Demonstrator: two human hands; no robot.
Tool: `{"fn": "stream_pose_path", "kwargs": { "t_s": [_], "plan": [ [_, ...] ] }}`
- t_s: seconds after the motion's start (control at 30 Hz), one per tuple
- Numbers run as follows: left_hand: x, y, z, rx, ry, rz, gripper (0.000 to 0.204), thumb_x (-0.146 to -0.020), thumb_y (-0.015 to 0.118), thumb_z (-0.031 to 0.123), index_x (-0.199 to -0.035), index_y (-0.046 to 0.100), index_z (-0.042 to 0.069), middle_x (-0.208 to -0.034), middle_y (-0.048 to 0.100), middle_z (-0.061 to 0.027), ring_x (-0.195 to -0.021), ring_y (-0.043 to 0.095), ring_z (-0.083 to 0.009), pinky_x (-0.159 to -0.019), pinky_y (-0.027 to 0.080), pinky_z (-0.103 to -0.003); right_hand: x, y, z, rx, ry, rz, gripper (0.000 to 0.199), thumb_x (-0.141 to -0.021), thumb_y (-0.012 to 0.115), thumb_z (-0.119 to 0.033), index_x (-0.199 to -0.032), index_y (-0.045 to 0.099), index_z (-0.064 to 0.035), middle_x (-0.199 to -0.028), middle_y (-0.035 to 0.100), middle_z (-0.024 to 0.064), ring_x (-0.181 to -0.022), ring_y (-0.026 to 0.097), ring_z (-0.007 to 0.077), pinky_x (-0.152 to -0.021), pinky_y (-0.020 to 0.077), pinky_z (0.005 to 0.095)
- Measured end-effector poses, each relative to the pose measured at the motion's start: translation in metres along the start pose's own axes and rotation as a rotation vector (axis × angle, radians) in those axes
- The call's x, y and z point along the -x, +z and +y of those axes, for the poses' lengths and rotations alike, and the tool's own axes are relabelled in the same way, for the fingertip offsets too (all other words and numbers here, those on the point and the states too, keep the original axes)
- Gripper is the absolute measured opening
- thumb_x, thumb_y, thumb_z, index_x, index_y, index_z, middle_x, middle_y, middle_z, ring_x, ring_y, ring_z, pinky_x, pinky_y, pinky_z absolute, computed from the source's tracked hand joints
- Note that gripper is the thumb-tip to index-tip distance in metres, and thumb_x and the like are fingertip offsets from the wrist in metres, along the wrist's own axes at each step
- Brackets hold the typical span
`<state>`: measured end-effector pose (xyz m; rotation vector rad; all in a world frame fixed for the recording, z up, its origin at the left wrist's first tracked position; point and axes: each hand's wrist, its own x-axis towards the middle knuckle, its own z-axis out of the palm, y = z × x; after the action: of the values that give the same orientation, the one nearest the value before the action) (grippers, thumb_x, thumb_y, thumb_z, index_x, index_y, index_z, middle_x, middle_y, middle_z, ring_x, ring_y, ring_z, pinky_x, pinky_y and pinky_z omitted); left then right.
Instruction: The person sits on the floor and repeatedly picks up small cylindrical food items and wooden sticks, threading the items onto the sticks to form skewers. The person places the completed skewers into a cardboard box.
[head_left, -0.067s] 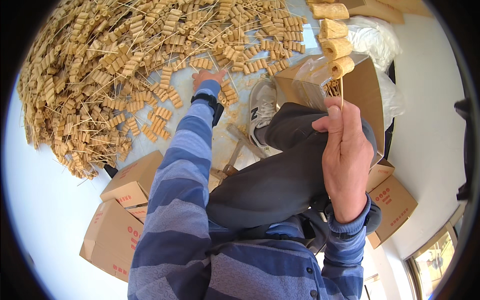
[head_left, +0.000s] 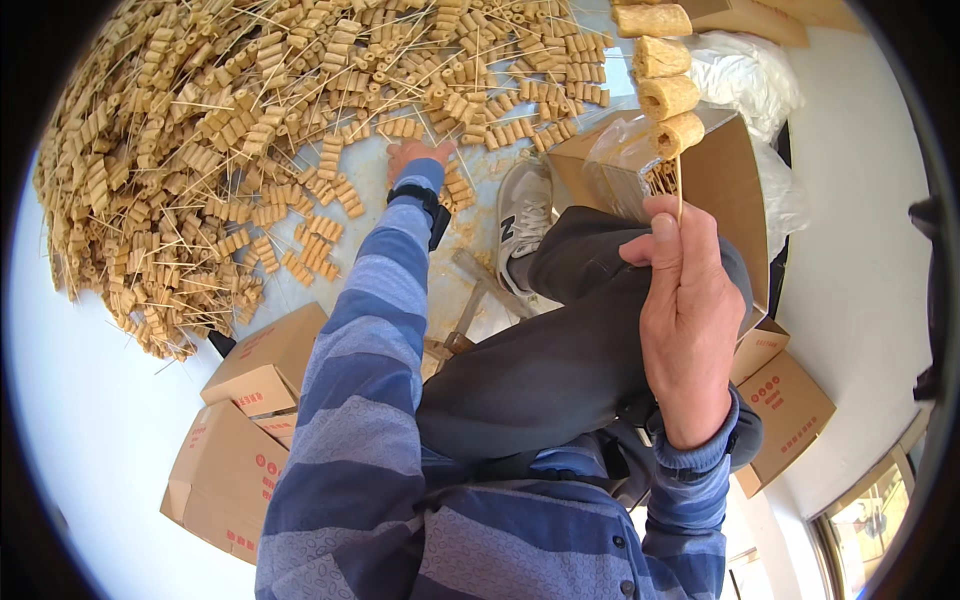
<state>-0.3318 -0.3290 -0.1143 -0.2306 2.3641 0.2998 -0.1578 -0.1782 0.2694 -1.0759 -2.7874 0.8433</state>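
My right hand point(head_left: 690, 310) is closed around the thin stick of a skewer, thumb and fingers pinching its lower end. Several hollow tan rolls point(head_left: 668, 98) are threaded in a row up that skewer, above the hand. At the front edge of a large heap of similar skewers point(head_left: 230, 130), my left hand point(head_left: 416, 157) reaches down among loose ones. A short skewer of rolls point(head_left: 458, 187) lies beside its wrist, and another skewer point(head_left: 400, 128) lies just beyond it. The left fingers are mostly hidden, so their grip does not show.
An open cardboard box point(head_left: 728, 170) lined with clear plastic stands beyond my right hand, with skewer sticks inside. White plastic bags point(head_left: 745, 80) lie behind it. Closed cartons point(head_left: 225, 480) sit at left, more cartons point(head_left: 785, 415) at right. My shoe point(head_left: 525, 220) rests near the heap.
My left hand has shifted slightly right and its fingers show less. My right hand and its skewer have drifted a little left.
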Motion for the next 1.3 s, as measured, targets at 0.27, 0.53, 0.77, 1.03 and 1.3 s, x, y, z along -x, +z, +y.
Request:
{"fn": "stream_pose_path", "kwargs": {
  "t_s": [0.27, 0.53, 0.77, 1.03, 1.3],
  "plan": [
    [0.016, 0.014, 0.021, -0.034, -0.083, 0.177, 0.070, -0.074, 0.082, 0.046, -0.124, 0.059, 0.003, -0.129, 0.053, -0.0164, -0.117, 0.060, -0.0339, -0.100, 0.048, -0.044, -0.008, 0.004, 0.007, -0.012, -0.086, -0.010, 0.010, -0.099, 0.062, -0.012, -0.108, 0.062, -0.0083, -0.072, 0.068, 0.0066, -0.064, 0.066, 0.0266, -0.061, 0.0509, 0.0364],
    [0.002, 0.006, -0.007, 0.101, -0.254, 0.116, 0.097, -0.066, 0.087, 0.054, -0.135, 0.044, 0.001, -0.139, 0.050, -0.0186, -0.129, 0.052, -0.0340, -0.106, 0.042, -0.047, -0.007, 0.007, 0.010, -0.041, -0.137, 0.007, 0.010, -0.097, 0.064, -0.011, -0.107, 0.062, -0.0089, -0.068, 0.065, 0.0075, -0.061, 0.064, 0.0277, -0.060, 0.0494, 0.0369],
    [-0.013, 0.032, 0.004, -0.076, 0.285, 0.034, 0.045, -0.083, 0.074, 0.032, -0.114, 0.066, 0.001, -0.118, 0.068, -0.0234, -0.112, 0.064, -0.0401, -0.098, 0.050, -0.047, -0.008, 0.009, 0.012, -0.022, -0.187, 0.027, 0.013, -0.095, 0.066, -0.012, -0.107, 0.062, -0.0080, -0.064, 0.061, 0.0082, -0.058, 0.062, 0.0270, -0.060, 0.0486, 0.0365],
    [-0.041, 0.080, -0.012, 0.074, 0.389, 0.043, 0.043, -0.081, 0.073, 0.036, -0.104, 0.071, 0.000, -0.107, 0.070, -0.0263, -0.106, 0.065, -0.0433, -0.094, 0.051, -0.048, -0.010, 0.008, 0.012, -0.009, -0.194, 0.001, 0.015, -0.094, 0.068, -0.012, -0.107, 0.062, -0.0080, -0.061, 0.056, 0.0062, -0.057, 0.061, 0.0249, -0.060, 0.0478, 0.0357],
    [-0.086, 0.136, -0.016, 0.175, 0.403, 0.197, 0.048, -0.082, 0.072, 0.039, -0.102, 0.071, -0.004, -0.108, 0.070, -0.0287, -0.106, 0.065, -0.0436, -0.096, 0.050, -0.047, -0.010, 0.006, 0.010, 0.004, -0.196, -0.050, 0.013, -0.098, 0.062, -0.011, -0.111, 0.064, -0.0082, -0.071, 0.064, 0.0050, -0.065, 0.065, 0.0225, -0.065, 0.0504, 0.0331]
  ]
}}
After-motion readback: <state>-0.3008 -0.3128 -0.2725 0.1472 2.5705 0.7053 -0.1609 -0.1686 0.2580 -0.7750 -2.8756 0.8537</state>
